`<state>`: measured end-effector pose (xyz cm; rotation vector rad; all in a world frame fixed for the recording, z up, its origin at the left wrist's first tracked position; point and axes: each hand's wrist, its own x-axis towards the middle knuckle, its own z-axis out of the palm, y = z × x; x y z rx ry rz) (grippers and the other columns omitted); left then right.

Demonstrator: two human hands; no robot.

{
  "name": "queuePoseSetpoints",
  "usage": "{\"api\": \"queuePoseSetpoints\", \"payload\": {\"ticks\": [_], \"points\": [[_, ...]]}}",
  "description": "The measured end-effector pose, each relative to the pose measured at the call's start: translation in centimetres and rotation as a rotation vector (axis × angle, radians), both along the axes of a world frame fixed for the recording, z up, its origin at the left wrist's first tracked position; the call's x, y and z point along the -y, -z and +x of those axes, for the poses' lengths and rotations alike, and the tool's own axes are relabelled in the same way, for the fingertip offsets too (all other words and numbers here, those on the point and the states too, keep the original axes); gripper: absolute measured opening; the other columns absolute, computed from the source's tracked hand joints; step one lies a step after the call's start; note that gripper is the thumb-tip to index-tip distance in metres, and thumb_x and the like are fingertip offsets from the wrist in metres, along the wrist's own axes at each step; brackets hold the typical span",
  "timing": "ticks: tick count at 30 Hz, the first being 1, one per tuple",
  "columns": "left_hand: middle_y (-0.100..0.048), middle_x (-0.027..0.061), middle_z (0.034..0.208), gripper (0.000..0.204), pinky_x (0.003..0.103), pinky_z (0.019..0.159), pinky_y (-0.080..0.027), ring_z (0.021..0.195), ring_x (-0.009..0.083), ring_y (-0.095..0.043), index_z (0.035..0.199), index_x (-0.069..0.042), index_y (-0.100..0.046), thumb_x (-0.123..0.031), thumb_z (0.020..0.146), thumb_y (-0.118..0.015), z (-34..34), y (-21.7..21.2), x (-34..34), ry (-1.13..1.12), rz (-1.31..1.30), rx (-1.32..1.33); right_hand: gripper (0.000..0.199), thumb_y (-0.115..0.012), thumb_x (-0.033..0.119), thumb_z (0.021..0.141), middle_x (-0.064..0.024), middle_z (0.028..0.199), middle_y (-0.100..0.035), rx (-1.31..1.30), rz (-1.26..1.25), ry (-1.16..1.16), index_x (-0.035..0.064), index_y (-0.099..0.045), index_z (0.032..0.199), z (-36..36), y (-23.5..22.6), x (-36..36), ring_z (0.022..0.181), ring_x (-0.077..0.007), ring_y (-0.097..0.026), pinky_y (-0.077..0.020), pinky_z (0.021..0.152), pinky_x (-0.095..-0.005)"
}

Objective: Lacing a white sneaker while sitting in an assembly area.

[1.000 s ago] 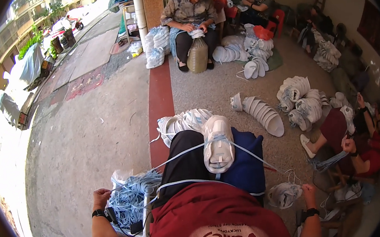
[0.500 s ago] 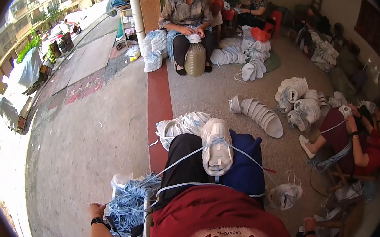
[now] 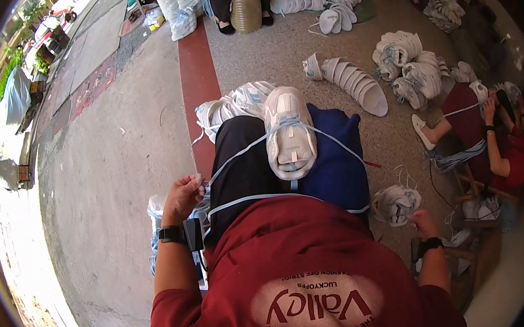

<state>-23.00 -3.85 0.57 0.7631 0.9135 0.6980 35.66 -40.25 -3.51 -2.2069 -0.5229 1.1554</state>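
Note:
A white and beige shoe (image 3: 292,145) lies across my lap, over black trousers and a blue cloth (image 3: 337,150), with a pale blue shoelace (image 3: 239,154) threaded across its top. My left hand (image 3: 183,197) pinches the lace's left end beside my knee, drawing it fairly straight. From the shoe's other side the lace runs right over the blue cloth; its far end is hard to follow. My right hand (image 3: 426,222) is low on the right with fingers closed, close to a white shoe upper (image 3: 396,205) on the floor. What it holds is too small to see.
Stacked white uppers (image 3: 237,107) lie beyond my knees, with a nested row (image 3: 355,85) and a pile (image 3: 407,67) farther right. A white container (image 3: 154,206) of blue laces is partly behind my left arm. A co-worker (image 3: 506,156) sits at right.
My left hand has risen from beside the container to my knee, still with the lace. My right hand has come forward and up. The view has tilted down toward my lap.

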Motion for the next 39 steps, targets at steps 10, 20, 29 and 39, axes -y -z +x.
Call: {"api": "queuePoseSetpoints", "payload": {"ticks": [10, 20, 29, 39], "points": [[-0.06, 0.0011, 0.067, 0.007, 0.019, 0.053, -0.042, 0.059, 0.0075, -0.054, 0.075, -0.004, -0.062, -0.008, 0.08, -0.064, 18.0, -4.1, -6.2, 0.736, 0.364, -0.562, 0.014, -0.064, 0.004, 0.07, -0.0189, 0.089, -0.059, 0.383, 0.599, -1.035, -0.0031, -0.053, 0.064, -16.5, -9.6, -32.3, 0.094, -0.0265, -0.057, -0.0443, 0.076, -0.0328], [-0.053, 0.0028, 0.066, 0.015, 0.025, 0.063, -0.041, 0.065, 0.0111, -0.048, 0.065, 0.001, -0.055, -0.004, 0.071, -0.067, 18.6, -1.0, -6.8, 0.258, 0.815, -0.425, 0.02, -0.066, 0.004, 0.069, -0.0143, 0.068, -0.054, 0.497, 0.776, -0.44, -0.0031, -0.049, 0.064, -18.1, -4.4, -34.8, 0.065, -0.0245, -0.053, -0.0397, 0.059, -0.0349], [-0.05, -0.0025, 0.066, 0.016, 0.023, 0.061, -0.038, 0.065, 0.0068, -0.045, 0.065, -0.001, -0.053, -0.002, 0.074, -0.065, 18.9, -0.9, -6.5, 0.251, 0.9, -0.476, 0.02, -0.064, 0.006, 0.069, -0.0196, 0.063, -0.052, 0.92, 0.904, -0.539, -0.0015, -0.047, 0.061, -20.8, -4.7, -35.6, 0.059, -0.0369, -0.05, -0.0386, 0.054, -0.0407], [-0.061, -0.0022, 0.068, 0.009, 0.016, 0.048, -0.037, 0.056, 0.0024, -0.051, 0.077, -0.006, -0.063, -0.012, 0.083, -0.063, 19.0, -1.7, -5.6, 0.113, 0.455, -0.249, 0.02, -0.065, 0.018, 0.073, -0.019, 0.064, -0.057, 0.766, 0.662, -0.442, 0.0003, -0.058, 0.067, -21.0, -5.0, -34.2, 0.064, -0.0341, -0.058, -0.046, 0.059, -0.0426]]}}
